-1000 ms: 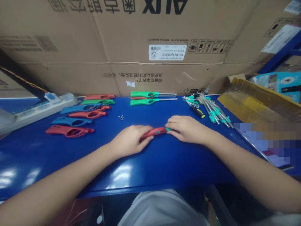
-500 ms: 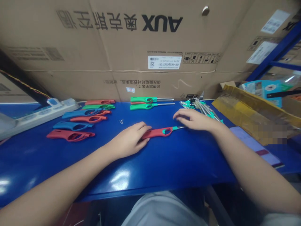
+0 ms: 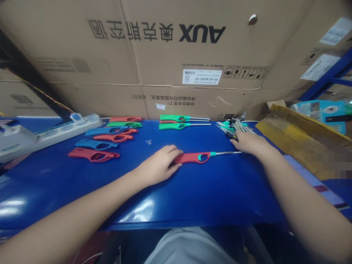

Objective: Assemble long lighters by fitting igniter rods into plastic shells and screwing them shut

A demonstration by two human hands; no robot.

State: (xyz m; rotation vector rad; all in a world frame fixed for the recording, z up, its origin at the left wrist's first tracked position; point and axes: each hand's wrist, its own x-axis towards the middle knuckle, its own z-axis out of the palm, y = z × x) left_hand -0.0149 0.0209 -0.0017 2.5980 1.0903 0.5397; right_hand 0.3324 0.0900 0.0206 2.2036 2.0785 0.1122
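A red long-nosed lighter (image 3: 189, 158) with a turquoise trigger and collar lies on the blue table, its metal tube pointing right. My left hand (image 3: 166, 163) is closed around the handle's left end, covering it. At the right, my right hand (image 3: 249, 141) reaches to a pile of metal tubes with turquoise parts (image 3: 224, 126). Its thumb and fingers close on a black-and-yellow tool handle (image 3: 231, 136), the rest of which is hidden. Tiny pale screw-like pieces (image 3: 148, 142) lie beyond my left hand.
Red, blue and green empty lighter shells (image 3: 96, 144) lie at the left, near a white power strip (image 3: 59, 132). Green and red lighters with tubes (image 3: 173, 126) rest at the back. A large cardboard box (image 3: 154, 55) stands behind; a taped carton (image 3: 299, 135) is at the right.
My right hand has moved from the lighter's tube to the pile at the right and closed on the dark handle. My left hand stays on the lighter. The view has shifted slightly.
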